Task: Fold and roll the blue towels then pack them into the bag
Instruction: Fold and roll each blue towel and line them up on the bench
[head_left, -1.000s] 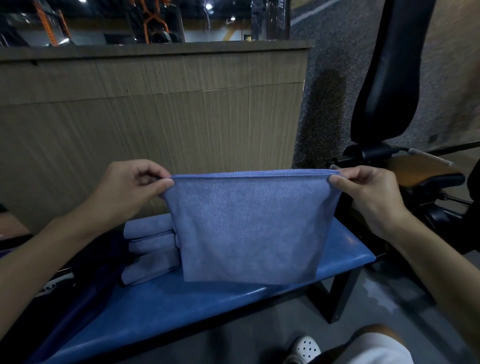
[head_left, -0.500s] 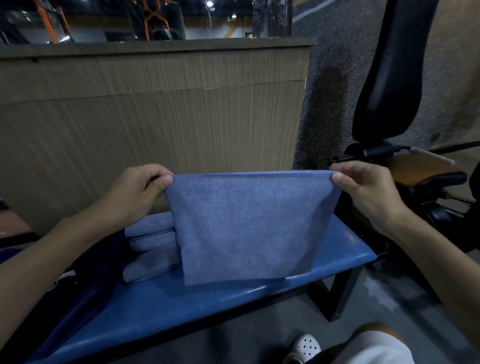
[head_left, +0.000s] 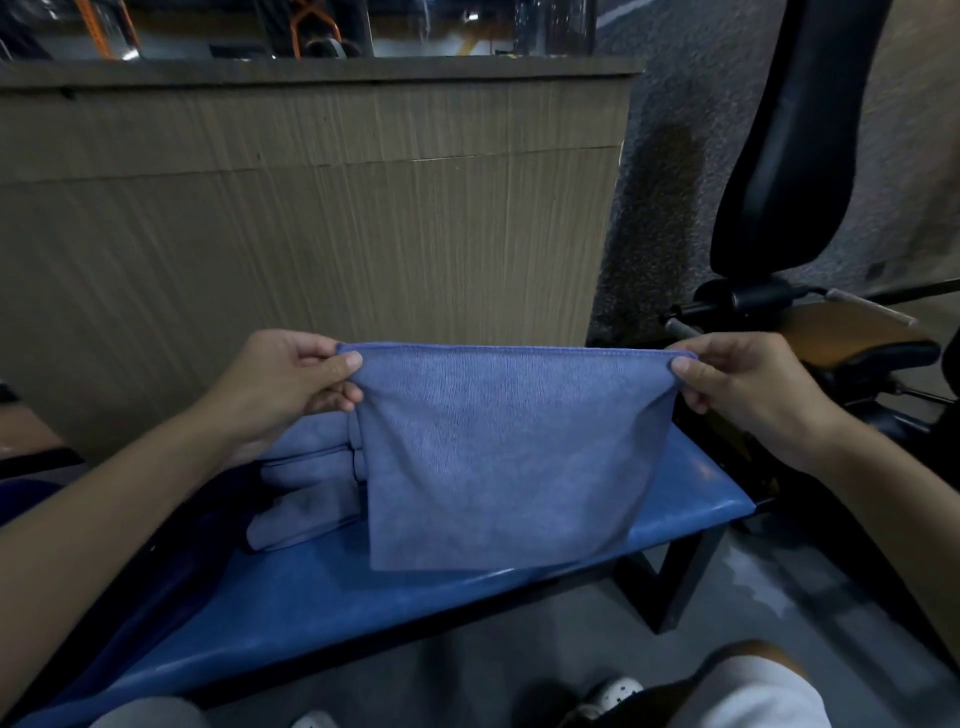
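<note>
Only one camera here, worn on the person's head, wide-angle, facing forward and down. It sits close over the work: the left hand (head_left: 283, 384) and right hand (head_left: 743, 387) pinching the blue towel (head_left: 509, 457) fill mid-frame, the blue bench (head_left: 337, 613) lies beneath, knees (head_left: 753, 691) cut the bottom edge, and a wooden panel (head_left: 311, 234) closes the view ahead.

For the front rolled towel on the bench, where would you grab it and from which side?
Probably round the front rolled towel at its exposed left half, coming from above: it lies flat on the bench, and the hanging towel covers its right end.
</note>
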